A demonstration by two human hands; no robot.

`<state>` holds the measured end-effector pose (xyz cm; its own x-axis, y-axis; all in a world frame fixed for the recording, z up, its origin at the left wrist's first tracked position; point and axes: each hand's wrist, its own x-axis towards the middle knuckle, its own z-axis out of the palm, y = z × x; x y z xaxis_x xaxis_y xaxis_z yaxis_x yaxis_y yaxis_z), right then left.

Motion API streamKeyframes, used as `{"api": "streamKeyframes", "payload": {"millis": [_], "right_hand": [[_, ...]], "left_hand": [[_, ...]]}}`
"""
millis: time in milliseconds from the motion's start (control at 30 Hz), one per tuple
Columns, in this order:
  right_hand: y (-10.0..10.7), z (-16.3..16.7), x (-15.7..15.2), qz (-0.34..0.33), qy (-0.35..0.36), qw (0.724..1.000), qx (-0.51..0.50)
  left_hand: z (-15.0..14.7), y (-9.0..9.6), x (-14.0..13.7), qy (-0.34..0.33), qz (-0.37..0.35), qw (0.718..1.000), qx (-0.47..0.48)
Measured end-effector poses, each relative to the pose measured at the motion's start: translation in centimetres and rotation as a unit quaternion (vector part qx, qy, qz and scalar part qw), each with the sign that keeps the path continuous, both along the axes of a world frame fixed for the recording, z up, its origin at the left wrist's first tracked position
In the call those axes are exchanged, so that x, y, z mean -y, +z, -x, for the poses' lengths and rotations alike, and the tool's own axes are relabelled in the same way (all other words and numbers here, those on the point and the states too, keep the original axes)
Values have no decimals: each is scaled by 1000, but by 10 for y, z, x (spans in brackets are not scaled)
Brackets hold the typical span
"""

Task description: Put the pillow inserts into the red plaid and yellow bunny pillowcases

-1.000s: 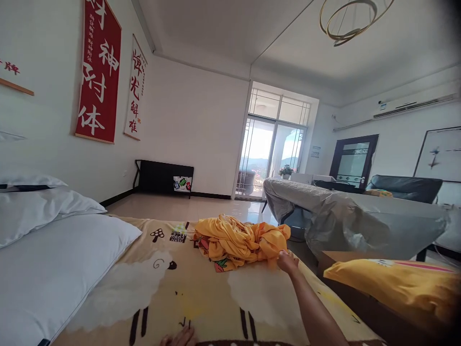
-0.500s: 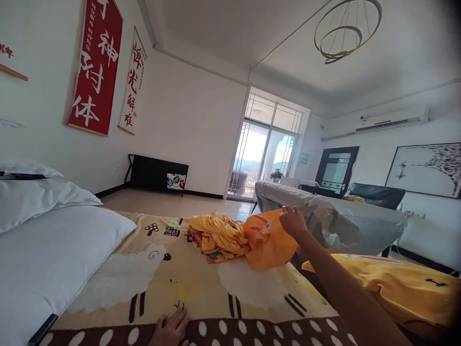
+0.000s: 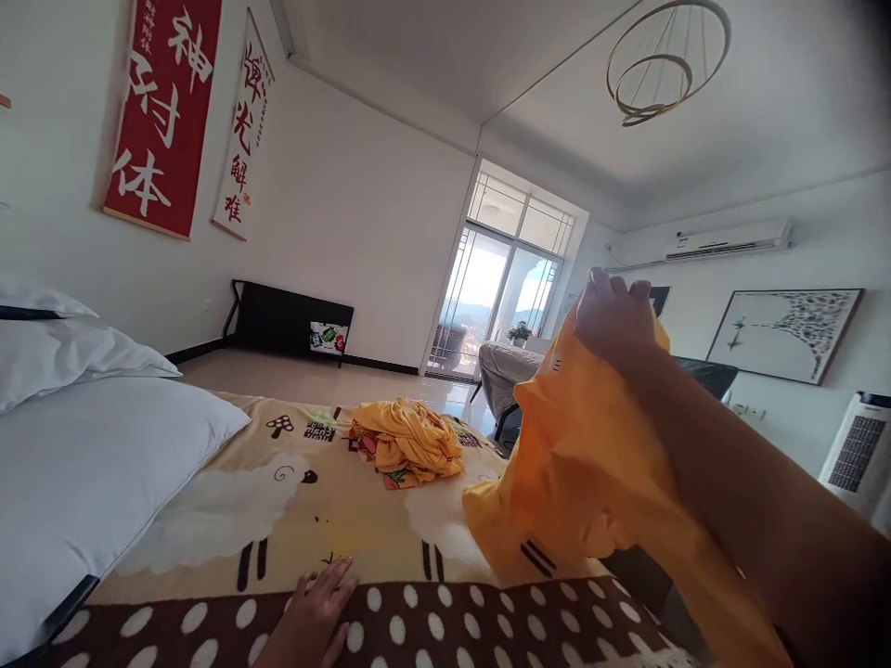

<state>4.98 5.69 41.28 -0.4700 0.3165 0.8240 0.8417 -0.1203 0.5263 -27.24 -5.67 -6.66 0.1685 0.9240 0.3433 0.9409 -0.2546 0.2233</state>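
Note:
My right hand [image 3: 616, 311] is raised on the right side, its fingers closed on an orange-yellow cloth [image 3: 577, 464]. The cloth hangs in folds beneath the hand and behind the forearm, with its lower edge over the blanket. Palm down with fingers stretched, my left hand [image 3: 316, 603] rests on the cream and brown sheep-print blanket [image 3: 376, 520], by its dotted border. Farther up the blanket lies a crumpled yellow fabric bundle [image 3: 410, 441] with a patterned part showing, apart from both hands.
White pillows [image 3: 118, 464] are stacked at the left. Beyond the blanket stand a black panel [image 3: 278, 320] against the wall and a plastic-covered piece of furniture [image 3: 505, 371], partly hidden by the cloth. A white upright appliance [image 3: 859, 455] is at the far right.
My right hand has risen and come closer with the yellow cloth, pulling it away from the bundle. My left hand still lies on the blanket. The view has shifted slightly.

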Motion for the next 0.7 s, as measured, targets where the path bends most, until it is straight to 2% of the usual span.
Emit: {"api": "streamKeyframes", "payload": {"millis": [67, 133, 267, 333, 433, 500, 567, 633, 700], "right_hand": [[11, 7, 12, -22, 20, 1000, -9], [21, 15, 24, -45, 47, 998, -17], [36, 36, 47, -61, 90, 993, -35], [40, 50, 60, -62, 106, 992, -38], [40, 76, 82, -75, 150, 985, -32], [38, 93, 96, -85, 191, 978, -26], [35, 107, 108, -91, 225, 970, -23], [35, 115, 115, -90, 237, 967, -27], [36, 114, 115, -85, 232, 968, -39]], "left_hand": [[-2, 2, 4, -32, -32, 999, 3], [-4, 10, 11, -60, -29, 998, 17], [-18, 30, 24, -109, 49, 987, 105], [-33, 38, 25, -153, 99, 963, 197], [-65, 43, 24, -202, 161, 911, 321], [-84, 43, 26, -172, 153, 912, 339], [-93, 46, 33, -112, 98, 928, 340], [-84, 59, 42, -52, 33, 928, 367], [-56, 86, 53, 11, -23, 916, 401]]}}
